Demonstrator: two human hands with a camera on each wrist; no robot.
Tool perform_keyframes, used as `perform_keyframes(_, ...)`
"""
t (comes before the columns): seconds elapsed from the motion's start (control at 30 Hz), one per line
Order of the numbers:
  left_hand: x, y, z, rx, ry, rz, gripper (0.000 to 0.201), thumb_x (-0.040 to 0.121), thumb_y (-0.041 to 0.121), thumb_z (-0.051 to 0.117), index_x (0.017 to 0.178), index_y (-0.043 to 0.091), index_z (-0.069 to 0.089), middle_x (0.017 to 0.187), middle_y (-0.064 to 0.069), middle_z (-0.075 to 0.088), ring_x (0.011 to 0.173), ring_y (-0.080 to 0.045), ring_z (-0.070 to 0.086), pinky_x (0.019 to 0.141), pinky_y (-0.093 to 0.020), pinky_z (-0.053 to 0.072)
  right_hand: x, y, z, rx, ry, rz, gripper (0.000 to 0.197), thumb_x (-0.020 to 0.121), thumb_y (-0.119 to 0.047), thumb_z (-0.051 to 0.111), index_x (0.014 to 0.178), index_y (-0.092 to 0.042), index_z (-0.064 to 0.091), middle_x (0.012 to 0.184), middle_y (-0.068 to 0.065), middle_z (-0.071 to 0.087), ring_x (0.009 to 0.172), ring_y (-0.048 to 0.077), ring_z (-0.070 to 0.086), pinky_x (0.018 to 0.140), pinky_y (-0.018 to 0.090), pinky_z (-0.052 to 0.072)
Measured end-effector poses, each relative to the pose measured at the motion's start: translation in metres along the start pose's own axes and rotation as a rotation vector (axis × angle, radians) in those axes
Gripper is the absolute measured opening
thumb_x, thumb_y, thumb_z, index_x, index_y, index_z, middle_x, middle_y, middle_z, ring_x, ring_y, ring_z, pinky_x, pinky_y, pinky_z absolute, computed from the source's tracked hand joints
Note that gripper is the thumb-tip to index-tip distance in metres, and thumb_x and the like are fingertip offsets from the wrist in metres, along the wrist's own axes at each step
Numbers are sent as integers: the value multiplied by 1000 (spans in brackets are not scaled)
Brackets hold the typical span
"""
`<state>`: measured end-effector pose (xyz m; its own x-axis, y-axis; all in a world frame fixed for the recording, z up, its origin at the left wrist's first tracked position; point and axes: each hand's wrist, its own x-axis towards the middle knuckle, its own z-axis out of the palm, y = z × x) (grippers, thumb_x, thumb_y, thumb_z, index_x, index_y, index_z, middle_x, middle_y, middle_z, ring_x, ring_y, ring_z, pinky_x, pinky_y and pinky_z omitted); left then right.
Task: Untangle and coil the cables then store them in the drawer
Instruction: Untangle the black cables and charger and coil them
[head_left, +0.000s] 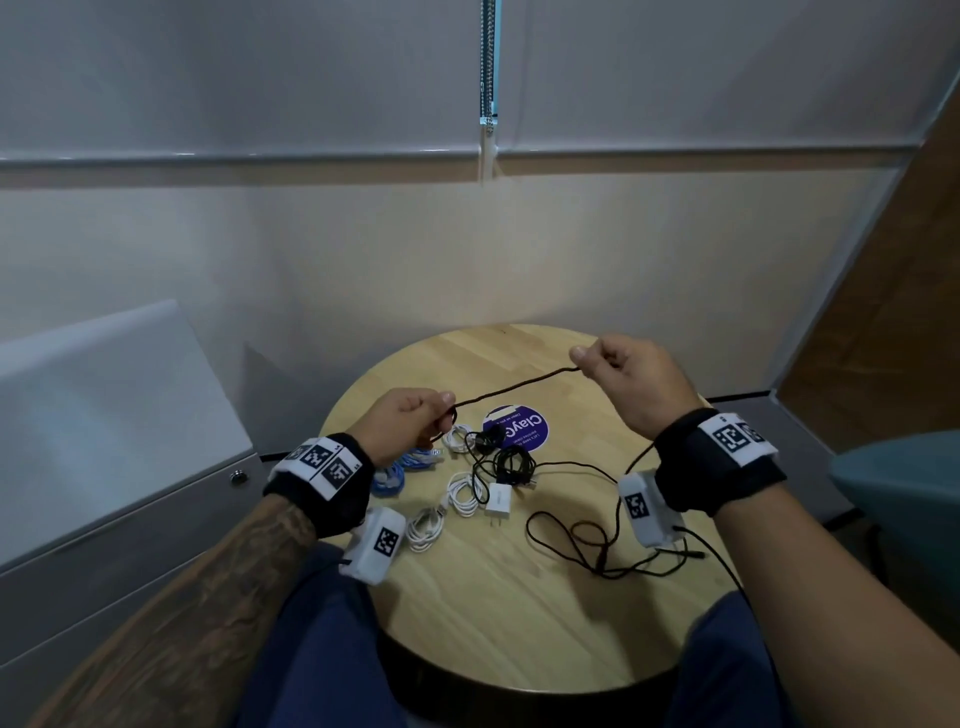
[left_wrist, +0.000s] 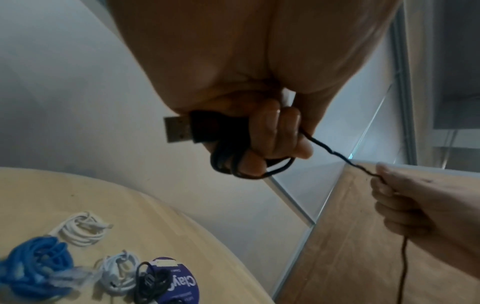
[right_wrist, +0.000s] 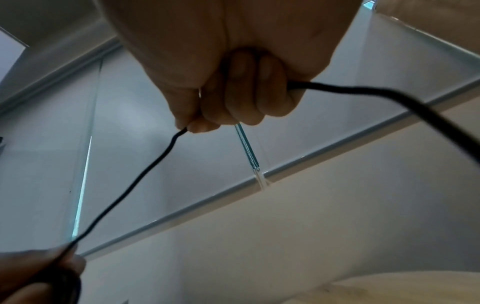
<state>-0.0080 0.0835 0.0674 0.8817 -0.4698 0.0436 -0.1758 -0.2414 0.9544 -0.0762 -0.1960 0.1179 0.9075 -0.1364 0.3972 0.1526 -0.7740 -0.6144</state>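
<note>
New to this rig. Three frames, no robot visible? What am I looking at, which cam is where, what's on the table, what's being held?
No robot: a person works bare-handed, with tagged cameras strapped to both wrists. The wide picture comes from a head camera looking down; the other two look along each hand from below.

The left hand grips a few loops of a black cable with its USB plug sticking out. The right hand pinches the same cable further along, so a stretch spans between them; the rest trails loose onto the round wooden table.

On the table lie a blue cable bundle, white coiled cables, a white charger, a black cable bundle and a purple sticker.
</note>
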Motion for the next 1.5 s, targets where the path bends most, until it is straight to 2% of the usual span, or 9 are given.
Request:
perform_keyframes(0.1, -8, 16, 7, -112, -97, -111, 40, 100, 25, 46, 66, 8, 56, 48, 3, 33, 42, -11, 30, 51, -24, 37, 2, 3, -1, -17, 64, 37, 46, 97, -50, 54, 70, -13, 58, 52, -5, 45, 52, 16, 42, 55, 31, 38)
perform_keyframes(0.23, -25, 36, 21, -669, -329, -242, 28, 87, 24, 41, 71, 6, 55, 52, 2, 29, 43, -12, 27, 57, -29, 39, 3, 7, 5, 60, 113, 144, 46, 98, -48, 54, 65, -15, 57, 46, -8, 44, 50, 12, 40, 53, 29, 32)
perform_keyframes(0.4, -22, 59, 29, -1161, -237, -90, 27, 93, 18, 34, 85, 7, 57, 63, 2, 38, 52, -10, 37, 69, -28, 47, -27, 1, 50, -101, -161, 86, 45, 99, -51, 50, 67, -19, 54, 59, 0, 53, 58, 18, 48, 55, 31, 34)
perform_keyframes(0.53, 4, 49, 34, -1163, 52, 10, 24, 100, 14, 38, 99, 1, 58, 76, -2, 59, 63, -12, 58, 79, -30, 54, -47, -20, 71, -120, -299, -28, 42, 101, -48, 45, 65, -27, 48, 60, -5, 51, 56, 8, 45, 54, 33, 34)
perform_keyframes(0.77, 24, 19, 40, -863, 361, 59, 19, 99, 7, 47, 94, -1, 63, 82, -11, 69, 75, -20, 69, 78, -29, 58, -55, -37, 71, -73, -355, -260, 24, 98, -37, 51, 104, -23, 69, 92, -4, 73, 84, 17, 64, 72, 38, 52)
perform_keyframes(1.0, 3, 10, 57, -403, 180, 20, 21, 96, 7, 54, 88, 1, 73, 88, -13, 72, 79, -29, 68, 86, -40, 55, -32, -35, 36, -118, -127, -245, 11, 89, -35, 62, 92, -29, 71, 74, -13, 60, 71, 10, 55, 65, 35, 50)
perform_keyframes(1.17, -14, 33, 66, -247, -119, -22, 29, 102, 11, 40, 94, -6, 62, 66, -6, 58, 54, -10, 55, 53, -15, 44, -20, -25, 28, -61, -15, -255, 9, 90, -26, 68, 98, -27, 71, 85, -13, 61, 78, 7, 56, 71, 24, 45)
perform_keyframes(1.27, -17, 43, 59, -506, -188, -97, 30, 102, 14, 37, 89, -2, 59, 57, 1, 48, 47, -10, 44, 54, -19, 46, -16, -13, 27, 82, 33, -192, 13, 94, -23, 65, 103, -24, 75, 91, -13, 66, 83, 2, 58, 73, 13, 39)
perform_keyframes(1.5, 1, 60, 27, -1254, -75, -44, 21, 94, 15, 41, 93, 1, 58, 69, 0, 47, 56, -10, 46, 75, -27, 49, -50, -8, 67, 205, -256, -12, 27, 101, -28, 55, 123, -25, 69, 73, -29, 62, 69, -13, 56, 72, 22, 43)
